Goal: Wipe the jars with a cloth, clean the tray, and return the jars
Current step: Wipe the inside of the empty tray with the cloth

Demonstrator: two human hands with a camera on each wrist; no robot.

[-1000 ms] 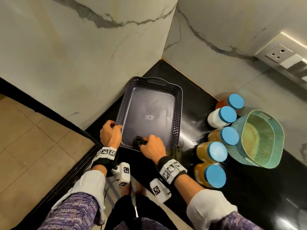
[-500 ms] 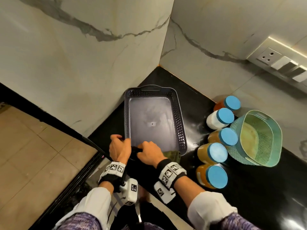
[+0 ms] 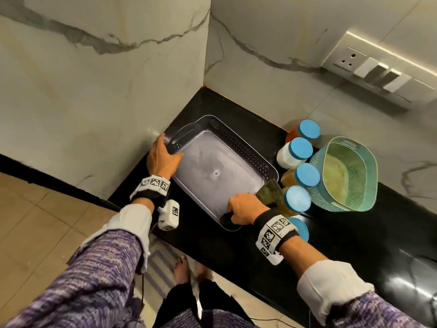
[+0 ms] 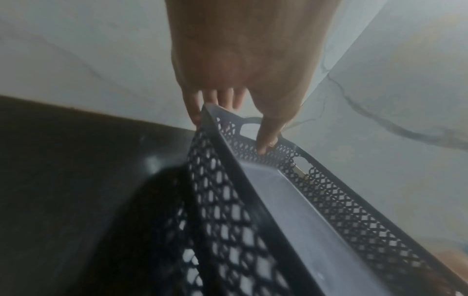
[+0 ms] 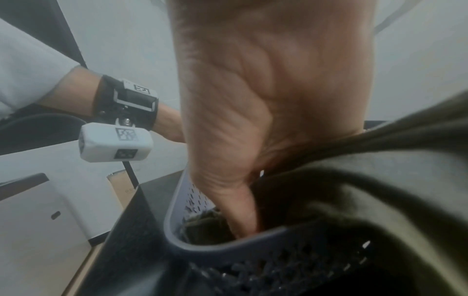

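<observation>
A dark grey perforated tray (image 3: 248,150) lies at an angle on the black counter with nothing in it. My left hand (image 3: 163,155) grips its far left corner. In the left wrist view the fingers (image 4: 215,98) hook over the outside of the rim (image 4: 228,152) and the thumb lies inside. My right hand (image 3: 241,204) holds a dark olive cloth (image 3: 269,192) and pushes it into the tray's near corner. The right wrist view shows that hand (image 5: 253,100) with the cloth (image 5: 354,190) bunched over the tray rim (image 5: 228,246). Several blue-lidded jars (image 3: 305,175) stand in a row right of the tray.
A teal mesh basket (image 3: 369,171) stands right of the jars. Marble walls close the counter's corner behind the tray. A socket and switch plate (image 3: 369,67) is on the right wall. The counter edge runs near my body, with tiled floor (image 3: 35,221) below.
The tray has turned on the counter. My left hand went from the near left corner to the far left corner. My right hand and the cloth shifted right along the near end.
</observation>
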